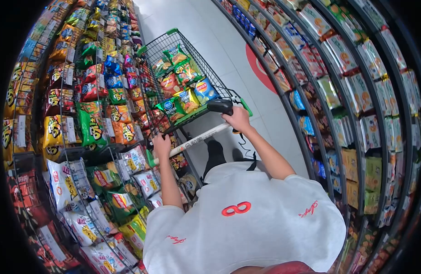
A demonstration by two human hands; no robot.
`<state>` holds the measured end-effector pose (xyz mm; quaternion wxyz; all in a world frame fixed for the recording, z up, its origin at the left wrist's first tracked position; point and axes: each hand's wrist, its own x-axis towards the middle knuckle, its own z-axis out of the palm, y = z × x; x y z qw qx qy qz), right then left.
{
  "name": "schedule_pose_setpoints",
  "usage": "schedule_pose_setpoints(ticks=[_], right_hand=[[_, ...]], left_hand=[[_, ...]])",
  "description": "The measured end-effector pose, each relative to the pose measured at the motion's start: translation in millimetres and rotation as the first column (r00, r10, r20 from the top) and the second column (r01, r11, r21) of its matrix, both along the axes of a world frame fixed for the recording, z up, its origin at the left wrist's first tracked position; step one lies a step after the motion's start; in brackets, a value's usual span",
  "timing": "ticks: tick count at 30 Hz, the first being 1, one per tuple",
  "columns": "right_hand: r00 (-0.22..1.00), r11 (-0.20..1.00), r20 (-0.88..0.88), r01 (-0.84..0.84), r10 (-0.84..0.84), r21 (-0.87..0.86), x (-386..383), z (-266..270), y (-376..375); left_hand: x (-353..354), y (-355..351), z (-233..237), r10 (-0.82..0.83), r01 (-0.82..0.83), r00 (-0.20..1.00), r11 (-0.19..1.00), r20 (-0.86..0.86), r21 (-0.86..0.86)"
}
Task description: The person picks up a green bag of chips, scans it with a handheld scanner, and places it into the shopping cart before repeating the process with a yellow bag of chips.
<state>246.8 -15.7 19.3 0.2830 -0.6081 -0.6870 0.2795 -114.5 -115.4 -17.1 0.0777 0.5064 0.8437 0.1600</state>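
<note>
A shopping cart with a black wire basket and green corners stands in front of me, holding several snack bags, among them a yellow bag and a blue bag. My left hand is closed round the left end of the white cart handle, near its green end piece. At the handle's right end, my right hand is also closed round it, beside a black rounded part.
Shelves of snack bags line the left side, close beside the cart. Curved-looking shelves with packaged goods run along the right. Between them lies a pale tiled floor with a red floor marking.
</note>
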Motion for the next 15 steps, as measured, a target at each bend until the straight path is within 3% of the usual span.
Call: schedule_pose_setpoints(ticks=[5,10,15], right_hand=[[1.000,1.000,-0.015,-0.019,0.018,-0.024,24,-6,-57],[0.998,0.992,-0.003,-0.068,0.068,-0.102,47,4,-110],[0.995,0.993,-0.031,-0.093,0.091,-0.071,69,-2,-158]], left_hand=[[15,-52,-11,0.025,-0.024,1.000,0.999,0.016,-0.044],[37,-106,-17,0.004,-0.008,0.997,0.999,0.076,0.052],[58,-151,-17,0.002,-0.002,0.997,1.000,0.082,-0.001]])
